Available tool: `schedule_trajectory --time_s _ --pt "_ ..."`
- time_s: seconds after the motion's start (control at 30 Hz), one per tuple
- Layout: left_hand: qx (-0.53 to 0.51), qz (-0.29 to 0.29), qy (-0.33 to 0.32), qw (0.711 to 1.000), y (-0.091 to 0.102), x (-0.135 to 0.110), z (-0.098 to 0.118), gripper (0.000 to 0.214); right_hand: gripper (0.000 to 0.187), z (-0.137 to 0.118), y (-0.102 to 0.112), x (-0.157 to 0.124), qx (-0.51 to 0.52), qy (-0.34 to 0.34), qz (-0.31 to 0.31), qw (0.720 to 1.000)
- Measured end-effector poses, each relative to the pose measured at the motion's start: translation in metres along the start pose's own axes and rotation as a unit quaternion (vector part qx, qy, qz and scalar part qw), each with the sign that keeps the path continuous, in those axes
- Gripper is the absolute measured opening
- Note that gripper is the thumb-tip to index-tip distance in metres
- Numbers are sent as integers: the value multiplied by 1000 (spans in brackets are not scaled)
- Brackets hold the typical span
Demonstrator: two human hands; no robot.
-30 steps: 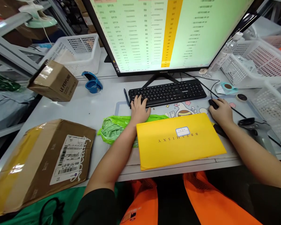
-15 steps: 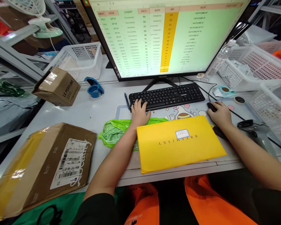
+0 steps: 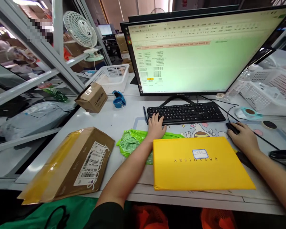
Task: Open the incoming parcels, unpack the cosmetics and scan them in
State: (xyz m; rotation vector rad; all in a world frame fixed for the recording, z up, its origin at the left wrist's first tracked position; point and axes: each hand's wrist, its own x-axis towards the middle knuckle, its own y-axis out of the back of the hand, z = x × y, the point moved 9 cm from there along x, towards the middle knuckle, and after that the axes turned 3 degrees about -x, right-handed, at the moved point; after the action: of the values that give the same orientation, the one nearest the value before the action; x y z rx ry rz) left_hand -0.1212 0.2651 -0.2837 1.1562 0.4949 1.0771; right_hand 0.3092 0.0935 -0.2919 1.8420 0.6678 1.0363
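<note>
My left hand [image 3: 156, 127] rests with fingers spread on the left end of the black keyboard [image 3: 193, 113]. Over at the right, my right hand [image 3: 244, 138] curves over a black computer mouse [image 3: 233, 128]. A yellow flat box [image 3: 200, 175] with a small white label lies between my forearms. Partly beneath my left forearm is a bright green plastic bag [image 3: 128, 141]. Behind the keyboard stands a monitor [image 3: 193, 70] showing a spreadsheet with a green background. A pen [image 3: 145, 114] lies by the keyboard's left end.
At the left lie an opened brown carton [image 3: 73, 168] and a small cardboard box [image 3: 92, 98]. Near them is a blue tape dispenser [image 3: 119, 101]. White baskets [image 3: 271, 90] stand at the right, beside a barcode scanner [image 3: 282, 156]. A fan [image 3: 81, 28] is clipped to the shelf frame.
My view has shifted up and left, so the desk things sit lower and further right. The monitor now displays a different sheet, without the long orange column. Both hands stay in place.
</note>
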Motion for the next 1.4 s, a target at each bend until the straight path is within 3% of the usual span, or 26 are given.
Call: schedule_trajectory --time_s 0.57,1.0,1.4 --pt "7 -6 -8 1000 -4 1 -1 60 70 -1 -3 3 -29 24 12 999" --pt "19 -16 -5 1000 -5 1 -1 59 63 7 -8 5 -37 4 5 999" --pt "27 -18 -3 999 -6 1 -2 60 58 7 -7 2 -36 32 23 999"
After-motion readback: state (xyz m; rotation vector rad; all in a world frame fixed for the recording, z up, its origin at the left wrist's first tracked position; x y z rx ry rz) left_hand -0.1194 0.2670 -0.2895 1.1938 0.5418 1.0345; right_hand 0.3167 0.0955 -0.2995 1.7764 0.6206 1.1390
